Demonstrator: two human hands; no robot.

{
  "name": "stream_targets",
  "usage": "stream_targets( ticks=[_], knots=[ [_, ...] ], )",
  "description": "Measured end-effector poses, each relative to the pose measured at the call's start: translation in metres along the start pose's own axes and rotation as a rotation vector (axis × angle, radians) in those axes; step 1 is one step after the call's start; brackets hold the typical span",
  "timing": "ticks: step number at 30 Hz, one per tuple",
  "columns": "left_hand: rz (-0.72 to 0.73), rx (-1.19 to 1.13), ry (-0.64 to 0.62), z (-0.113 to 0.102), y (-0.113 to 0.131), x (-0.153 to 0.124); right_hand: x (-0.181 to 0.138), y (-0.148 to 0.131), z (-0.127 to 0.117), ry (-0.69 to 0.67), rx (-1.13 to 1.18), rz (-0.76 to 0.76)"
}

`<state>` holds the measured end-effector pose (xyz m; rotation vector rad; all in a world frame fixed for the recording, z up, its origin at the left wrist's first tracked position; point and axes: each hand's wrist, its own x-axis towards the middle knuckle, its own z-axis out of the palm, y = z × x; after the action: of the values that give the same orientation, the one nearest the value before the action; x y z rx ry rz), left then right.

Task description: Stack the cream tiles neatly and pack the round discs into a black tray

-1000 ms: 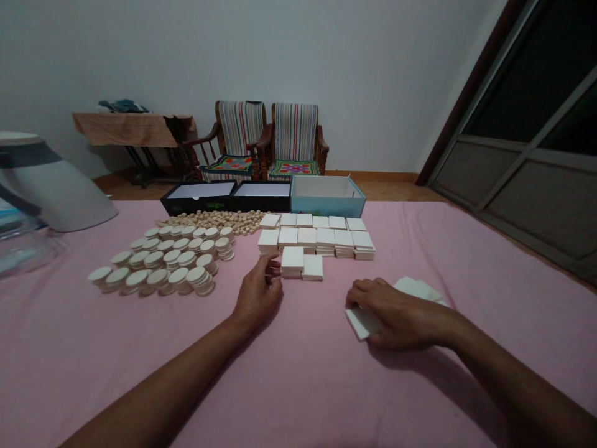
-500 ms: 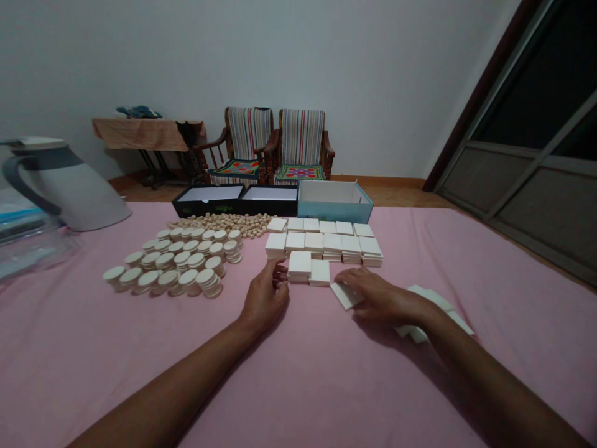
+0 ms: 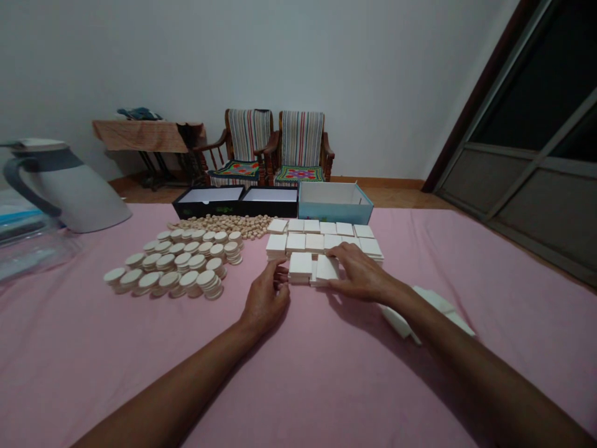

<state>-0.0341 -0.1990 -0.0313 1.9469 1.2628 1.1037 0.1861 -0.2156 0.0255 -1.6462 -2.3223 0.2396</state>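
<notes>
Stacks of white square tiles [image 3: 321,236] stand in rows on the pink tablecloth [image 3: 298,373]. At the front of the rows is a short stack [image 3: 300,266]; my left hand [image 3: 265,298] rests against its left side with the fingers curled. My right hand [image 3: 357,270] lies over the neighbouring stack and presses a white square tile [image 3: 326,269] onto it, fingers closed on the tile. A loose heap of square tiles [image 3: 426,311] lies partly under my right forearm.
Stacks of round white discs [image 3: 172,264] and a heap of small wooden beads [image 3: 224,223] lie at the left. Two black boxes [image 3: 237,200] and a light blue box [image 3: 334,202] stand behind. A grey jug [image 3: 65,186] sits at far left. Two striped chairs [image 3: 275,146] stand behind.
My right hand has carried one square tile from the loose heap on the right forward and leftward onto the front stack. My left hand has stayed beside the front stack.
</notes>
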Motion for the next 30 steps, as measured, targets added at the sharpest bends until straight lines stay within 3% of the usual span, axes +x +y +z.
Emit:
stream_targets(
  ticks=[5,10,12,16,19,25,30],
  knots=[
    [0.004,-0.013,-0.003,-0.001,0.001,0.0,0.012,0.0,0.014,0.055,0.085,-0.049],
    [0.009,0.001,0.0,-0.001,0.0,0.0,-0.004,0.015,-0.001,0.112,0.119,0.035],
    [0.008,0.002,0.003,-0.001,0.0,0.0,-0.018,0.024,-0.012,-0.003,0.113,0.061],
    [0.003,0.006,0.009,-0.001,0.001,0.001,-0.053,0.038,-0.031,-0.365,0.049,0.047],
    [-0.003,0.01,0.012,-0.001,0.001,0.001,-0.076,0.04,-0.037,-0.486,-0.026,0.059],
    [0.0,0.028,0.006,0.0,0.0,0.001,-0.094,0.041,-0.037,-0.429,-0.128,0.071],
    [-0.005,0.028,0.011,0.001,-0.002,0.001,-0.078,0.041,-0.032,-0.332,-0.075,0.06]
  ],
)
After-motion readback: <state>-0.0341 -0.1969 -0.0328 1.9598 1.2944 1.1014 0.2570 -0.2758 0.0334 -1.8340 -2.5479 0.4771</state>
